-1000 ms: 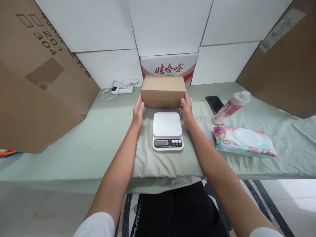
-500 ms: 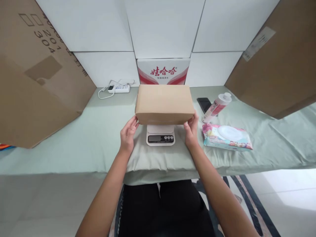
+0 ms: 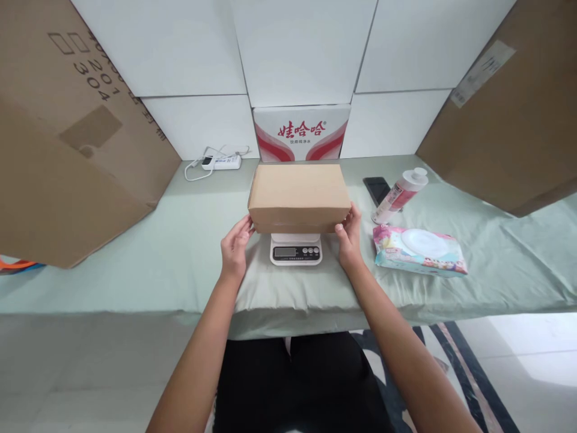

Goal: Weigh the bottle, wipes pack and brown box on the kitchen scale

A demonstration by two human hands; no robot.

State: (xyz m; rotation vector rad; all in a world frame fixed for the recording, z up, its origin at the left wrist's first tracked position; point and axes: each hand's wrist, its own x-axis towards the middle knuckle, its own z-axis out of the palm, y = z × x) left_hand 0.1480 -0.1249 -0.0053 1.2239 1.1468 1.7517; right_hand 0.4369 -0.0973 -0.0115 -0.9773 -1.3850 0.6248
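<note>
A plain brown cardboard box (image 3: 299, 197), closed and rectangular, sits at frame centre over the platform of a white digital kitchen scale (image 3: 296, 248); whether its full weight rests on the scale cannot be told. The left hand (image 3: 235, 248) and right hand (image 3: 348, 240) flank its two short ends, fingers curled against the lower corners — a light two-sided clasp rather than a firm clamp. The box looks stiff-walled and, judged from the relaxed fingers, fairly light; its matt surface should offer good friction. The short ends near the bottom edge are the natural hold, since the box overhangs the scale on both sides and could tip if pressed on one end only.

The scale stands on a folded pale-green cloth (image 3: 293, 288) laid over the green-covered table (image 3: 135, 264), its display and buttons showing below the box. At right of centre lie a wet-wipes pack (image 3: 419, 251), a tilted pink-and-white bottle (image 3: 399, 195) and a dark phone (image 3: 376, 188) — all near the right hand but apart from it. A white power strip (image 3: 220, 162) lies at upper left of centre; a red-and-white printed carton (image 3: 301, 132) stands behind the box. Large cardboard sheets (image 3: 67, 138) lean in at both sides.
</note>
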